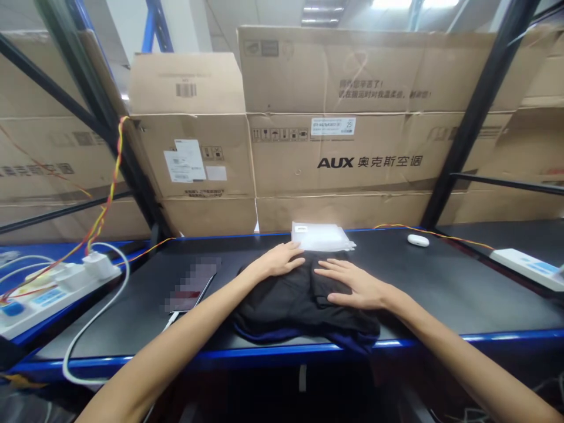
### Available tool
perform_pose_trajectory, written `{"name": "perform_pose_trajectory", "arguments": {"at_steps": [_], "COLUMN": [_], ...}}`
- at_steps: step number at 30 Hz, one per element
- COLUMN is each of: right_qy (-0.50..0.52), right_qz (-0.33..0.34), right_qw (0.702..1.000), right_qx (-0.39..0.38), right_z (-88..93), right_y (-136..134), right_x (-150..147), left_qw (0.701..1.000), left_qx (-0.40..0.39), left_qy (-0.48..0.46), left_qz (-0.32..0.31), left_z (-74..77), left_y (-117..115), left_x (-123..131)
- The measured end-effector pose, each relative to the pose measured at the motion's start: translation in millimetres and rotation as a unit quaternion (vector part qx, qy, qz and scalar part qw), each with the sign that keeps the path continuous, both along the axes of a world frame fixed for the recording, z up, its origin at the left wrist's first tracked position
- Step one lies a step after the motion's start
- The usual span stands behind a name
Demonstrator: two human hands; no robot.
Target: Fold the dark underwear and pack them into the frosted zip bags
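Observation:
A bundle of black cloth, perhaps a folded garment, lies on the dark tabletop and hangs slightly over its blue front edge. My left hand rests on the far left part of the cloth, fingers stretched out and pointing right. On the right side of the cloth my right hand lies flat with its fingers spread. Just behind the cloth, close to my left fingertips, sits a stack of translucent white plastic bags. Neither hand grips anything.
A phone on a white cable lies to the left. Power strips stand at the left and right. A small white case is at the back right. Cardboard boxes wall off the rear, between black posts.

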State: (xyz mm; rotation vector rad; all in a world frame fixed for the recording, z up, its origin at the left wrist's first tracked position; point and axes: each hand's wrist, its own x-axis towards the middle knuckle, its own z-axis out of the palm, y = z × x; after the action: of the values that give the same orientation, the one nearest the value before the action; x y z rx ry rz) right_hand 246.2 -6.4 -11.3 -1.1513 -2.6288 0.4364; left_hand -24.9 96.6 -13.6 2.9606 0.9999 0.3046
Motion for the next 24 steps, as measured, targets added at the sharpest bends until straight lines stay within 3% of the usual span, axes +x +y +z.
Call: {"name": "perform_pose_trajectory", "arguments": {"at_steps": [9, 13, 19, 24], "right_qy": [0.021, 0.019, 0.001, 0.000], "right_qz": [0.001, 0.001, 0.010, 0.008], "right_qw": [1.000, 1.000, 0.999, 0.999], "right_qx": [0.000, -0.007, -0.053, -0.052], "right_z": [-2.4, -1.1, 7.5, 9.5], "right_y": [1, 1, 5, 8], "right_x": [1, 1, 1, 1], "left_qw": [1.000, 0.997, 0.986, 0.993], "left_qx": [0.003, 0.068, 0.148, 0.091], "left_qy": [-0.010, -0.032, -0.074, -0.075], "left_qz": [0.008, 0.005, 0.012, 0.021], "left_z": [-6.1, 2.4, 18.4, 6.7], "left_y": [1, -4, -40, -65], "left_x": [-2, -3, -23, -39]}}
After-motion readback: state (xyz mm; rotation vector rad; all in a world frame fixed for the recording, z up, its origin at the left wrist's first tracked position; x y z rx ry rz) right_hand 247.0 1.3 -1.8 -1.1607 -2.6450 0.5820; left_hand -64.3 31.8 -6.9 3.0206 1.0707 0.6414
